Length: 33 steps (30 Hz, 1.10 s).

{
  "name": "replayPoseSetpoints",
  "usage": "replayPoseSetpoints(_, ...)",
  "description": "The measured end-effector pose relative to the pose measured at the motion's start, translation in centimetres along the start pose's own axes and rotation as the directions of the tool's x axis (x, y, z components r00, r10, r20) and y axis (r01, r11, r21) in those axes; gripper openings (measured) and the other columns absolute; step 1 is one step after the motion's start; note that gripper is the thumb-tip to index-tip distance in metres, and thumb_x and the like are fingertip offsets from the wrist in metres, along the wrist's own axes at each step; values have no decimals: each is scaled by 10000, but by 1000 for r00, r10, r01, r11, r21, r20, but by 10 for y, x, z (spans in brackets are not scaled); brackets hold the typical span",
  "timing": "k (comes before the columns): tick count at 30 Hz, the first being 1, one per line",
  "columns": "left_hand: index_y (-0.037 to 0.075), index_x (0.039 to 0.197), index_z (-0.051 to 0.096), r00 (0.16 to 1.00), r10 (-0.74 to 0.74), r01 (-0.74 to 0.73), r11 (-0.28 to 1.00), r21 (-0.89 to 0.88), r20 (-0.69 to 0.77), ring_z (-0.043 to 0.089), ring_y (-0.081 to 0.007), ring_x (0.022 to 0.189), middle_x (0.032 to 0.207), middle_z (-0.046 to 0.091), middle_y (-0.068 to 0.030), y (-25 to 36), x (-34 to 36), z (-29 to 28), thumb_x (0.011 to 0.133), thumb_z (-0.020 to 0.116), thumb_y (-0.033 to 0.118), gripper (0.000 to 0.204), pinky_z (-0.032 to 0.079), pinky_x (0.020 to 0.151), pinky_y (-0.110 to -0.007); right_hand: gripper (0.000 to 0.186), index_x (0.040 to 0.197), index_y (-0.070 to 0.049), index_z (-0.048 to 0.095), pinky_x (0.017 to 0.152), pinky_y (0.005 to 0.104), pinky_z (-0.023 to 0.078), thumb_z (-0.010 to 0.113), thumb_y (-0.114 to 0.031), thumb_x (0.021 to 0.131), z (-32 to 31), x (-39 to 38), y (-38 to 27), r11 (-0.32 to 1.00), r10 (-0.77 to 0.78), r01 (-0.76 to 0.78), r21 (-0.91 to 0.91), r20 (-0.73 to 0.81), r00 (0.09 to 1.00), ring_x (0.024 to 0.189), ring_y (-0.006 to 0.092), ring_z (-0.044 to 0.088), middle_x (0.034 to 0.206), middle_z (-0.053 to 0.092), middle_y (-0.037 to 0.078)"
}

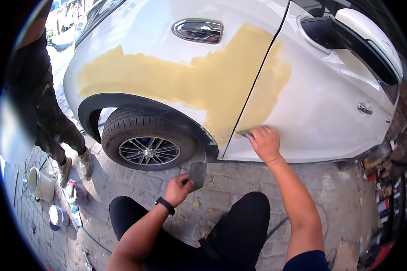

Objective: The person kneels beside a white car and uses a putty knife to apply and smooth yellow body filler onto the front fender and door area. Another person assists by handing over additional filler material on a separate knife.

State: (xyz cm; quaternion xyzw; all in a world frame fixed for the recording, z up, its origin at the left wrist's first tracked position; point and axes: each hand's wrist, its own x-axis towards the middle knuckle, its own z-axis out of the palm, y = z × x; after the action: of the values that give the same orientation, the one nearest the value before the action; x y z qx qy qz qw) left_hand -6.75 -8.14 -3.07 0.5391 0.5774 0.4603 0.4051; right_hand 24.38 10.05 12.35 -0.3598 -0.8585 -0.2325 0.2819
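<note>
My left hand [178, 189], a dark band at its wrist, grips a thin dark grey rectangular spreader plate [198, 175] between thumb and fingers. It is held above the paving, just below the wheel arch. My right hand [265, 143] pinches a small dark putty spreader [244, 133], mostly covered by the fingers, against the lower front of the white car door [323, 108]. A dull yellow patch of body filler [199, 83] spreads over the white fender and across the door gap onto the door.
The front wheel [149, 151] sits under a black arch trim [140, 100]. At far left a person in dark trousers [49, 104] stands near a bucket [41, 185] and several smaller tubs [59, 216]. The wing mirror [371, 40] juts out upper right. A hose [95, 241] crosses the paving.
</note>
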Motion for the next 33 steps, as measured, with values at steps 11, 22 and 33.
replayPoseSetpoints(11,-48,994,660,1000,1,0,999,34,-17,621,-311,699,817,660,-224,2,-1,0,927,733,202,270,501,679,-414,298,947,-27,611,651,369,467,617,-290,1086,56,-76,-31,447,812,-624,642,3,584,699,165,561,796,625,35)
replayPoseSetpoints(22,-26,853,565,996,92,-91,996,19,-15,418,-77,690,696,487,-25,25,-2,19,955,728,144,256,389,595,-324,276,1204,-75,598,856,422,596,729,-94,962,76,-95,-45,-546,779,-221,809,586,221,963,174,616,1102,642,42)
replayPoseSetpoints(33,-10,905,659,998,-64,66,986,-152,21,449,-54,692,727,532,37,27,-9,4,971,699,95,131,392,603,-296,374,1290,-109,637,970,355,513,759,-116,936,83,-70,-63,-719,695,190,669,701,162,1128,216,652,1253,693,39)
